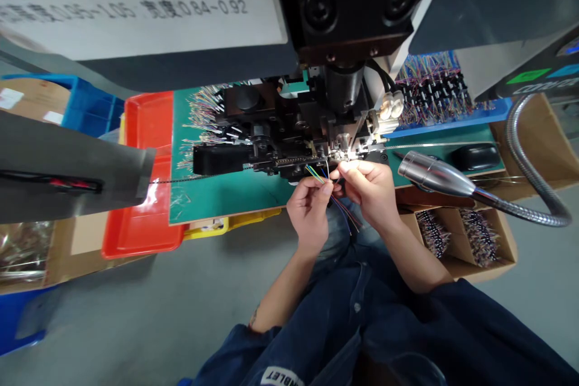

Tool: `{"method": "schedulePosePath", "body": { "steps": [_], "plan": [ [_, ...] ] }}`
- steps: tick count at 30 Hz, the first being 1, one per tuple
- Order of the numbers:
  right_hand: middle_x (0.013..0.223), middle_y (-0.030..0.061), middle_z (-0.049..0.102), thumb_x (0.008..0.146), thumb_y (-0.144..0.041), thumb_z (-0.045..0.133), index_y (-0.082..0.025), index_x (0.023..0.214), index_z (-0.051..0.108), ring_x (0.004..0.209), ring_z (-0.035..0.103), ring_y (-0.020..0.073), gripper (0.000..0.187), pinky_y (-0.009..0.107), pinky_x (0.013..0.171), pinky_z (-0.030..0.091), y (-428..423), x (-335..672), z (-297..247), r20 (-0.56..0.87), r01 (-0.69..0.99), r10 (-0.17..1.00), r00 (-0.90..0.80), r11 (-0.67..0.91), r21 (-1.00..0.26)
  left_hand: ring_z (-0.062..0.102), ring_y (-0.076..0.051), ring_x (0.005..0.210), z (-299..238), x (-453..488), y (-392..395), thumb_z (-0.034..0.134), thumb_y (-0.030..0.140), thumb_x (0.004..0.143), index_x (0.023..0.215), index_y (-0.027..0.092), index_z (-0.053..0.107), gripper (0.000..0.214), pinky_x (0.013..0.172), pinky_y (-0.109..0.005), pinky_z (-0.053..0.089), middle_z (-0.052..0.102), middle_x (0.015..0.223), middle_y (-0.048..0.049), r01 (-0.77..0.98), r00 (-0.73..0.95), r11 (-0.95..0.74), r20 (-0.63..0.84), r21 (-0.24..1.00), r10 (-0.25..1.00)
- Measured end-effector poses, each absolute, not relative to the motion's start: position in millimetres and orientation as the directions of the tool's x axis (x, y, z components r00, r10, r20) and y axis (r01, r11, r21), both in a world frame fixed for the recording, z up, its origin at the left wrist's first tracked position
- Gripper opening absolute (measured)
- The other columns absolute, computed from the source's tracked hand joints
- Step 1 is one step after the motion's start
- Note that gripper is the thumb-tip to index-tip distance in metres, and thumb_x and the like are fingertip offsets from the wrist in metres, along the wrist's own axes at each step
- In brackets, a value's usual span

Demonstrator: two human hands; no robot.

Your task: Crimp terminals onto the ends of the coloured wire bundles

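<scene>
- Grey concrete floor [181, 295] down below, with a green bench board [217, 199] up top, a red plastic tray [140, 241] to its left and a blue crate [90, 105] past that
- Wire terminal crimping machine [280, 132] fills the middle, its black head sitting over the board, with a printed spec sign [136, 6] across the upper left
- Thin terminal strip [203, 178] runs in from the left to the crimper
- Left hand [309, 211]: thumb and fingers pinched together on a bunch of coloured wires [348, 223], just below the crimper's front
- Right hand [368, 190]: fingertips together, clamped on the ends of those wires right at the crimper – looks like a few strands, but they're tiny, so hard to say how many
- Wire tails hang down between the hands, over the person's jeans [335, 235]
- Chrome gooseneck lamp [434, 174] sits just beside the right hand
- Cardboard box [491, 247] on the right holds wire bundles [479, 238], with more in a rack [429, 87] behind the crimper
</scene>
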State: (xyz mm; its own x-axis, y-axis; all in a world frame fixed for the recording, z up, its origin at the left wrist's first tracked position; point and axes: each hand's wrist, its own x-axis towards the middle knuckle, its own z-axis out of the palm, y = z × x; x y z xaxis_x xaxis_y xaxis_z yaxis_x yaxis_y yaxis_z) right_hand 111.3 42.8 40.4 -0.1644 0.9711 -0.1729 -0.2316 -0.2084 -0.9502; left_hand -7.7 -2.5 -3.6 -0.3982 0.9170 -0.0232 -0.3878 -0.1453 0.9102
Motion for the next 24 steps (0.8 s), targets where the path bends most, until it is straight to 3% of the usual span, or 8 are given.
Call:
{"method": "schedulePosePath", "body": {
  "steps": [7,17,24],
  "plan": [
    [0.046,-0.0067,0.045,0.100,-0.063,0.085,-0.021,0.085,0.090,0.044,0.038,0.0103,0.045,0.027,0.048,0.042,41.9,106.3,44.5,-0.206,-0.232,0.972,-0.115,-0.228,-0.946,0.079,-0.014,0.076,-1.0,-9.1,-1.3,0.095,0.045,0.096,0.093,0.022,0.078,0.028,0.076,-0.027,0.067,0.083,0.091,-0.0014,-0.387,-0.410,-0.123,-0.051,0.914,0.911],
    [0.048,-0.0054,0.052,0.103,-0.053,0.083,-0.022,0.085,0.091,0.043,0.035,0.0084,0.036,0.026,0.046,0.035,40.9,108.2,44.6,-0.166,-0.240,0.980,-0.112,-0.189,-0.952,0.078,-0.013,0.073,0.5,-8.6,-0.5,0.096,0.044,0.096,0.093,0.022,0.078,0.028,0.074,-0.026,0.067,0.082,0.091,-0.0007,-0.389,-0.422,-0.143,-0.038,0.910,0.906],
    [0.049,-0.0074,0.051,0.100,-0.047,0.085,-0.022,0.107,0.095,0.043,0.040,0.0098,0.028,0.026,0.046,0.043,42.6,110.3,51.0,-0.110,-0.135,0.977,-0.181,-0.135,-0.982,0.076,-0.014,0.069,3.0,-7.8,-4.2,0.096,0.043,0.096,0.092,0.021,0.080,0.028,0.070,-0.026,0.066,0.080,0.081,-0.0007,-0.405,-0.331,-0.106,-0.037,0.908,0.943]
  ]
}}
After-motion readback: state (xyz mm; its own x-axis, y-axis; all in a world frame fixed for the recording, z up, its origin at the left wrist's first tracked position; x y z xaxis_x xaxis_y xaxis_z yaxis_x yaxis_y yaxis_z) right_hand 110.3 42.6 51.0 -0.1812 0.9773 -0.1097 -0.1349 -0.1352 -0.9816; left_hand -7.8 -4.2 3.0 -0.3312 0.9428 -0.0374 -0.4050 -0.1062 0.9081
